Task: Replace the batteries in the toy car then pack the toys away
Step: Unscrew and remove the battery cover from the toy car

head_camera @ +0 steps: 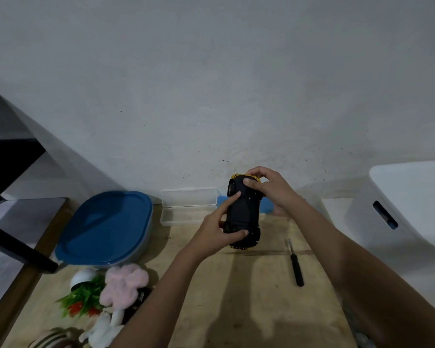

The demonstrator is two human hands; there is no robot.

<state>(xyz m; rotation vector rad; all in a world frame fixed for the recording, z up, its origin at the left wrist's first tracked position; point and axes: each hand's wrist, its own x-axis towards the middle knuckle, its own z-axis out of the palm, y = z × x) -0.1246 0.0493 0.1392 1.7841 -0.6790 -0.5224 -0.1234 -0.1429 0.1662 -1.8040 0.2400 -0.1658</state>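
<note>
toy car (242, 212) | underside up | held between left hand (217, 231), right hand (269, 188)

Matt black plastic toy car (242, 212) underside; pale, bare wooden table (261, 297).

Both hands hold the toy car (242, 212) above the wooden desk (249, 310), its black underside facing up. The left hand (217, 231) grips the near end, the right hand (266, 188) the far end. A black screwdriver (295, 263) lies near the right edge. A blue-lidded container (106, 227) stands at the far left corner, with soft toys (122, 285) near the left edge.
</note>
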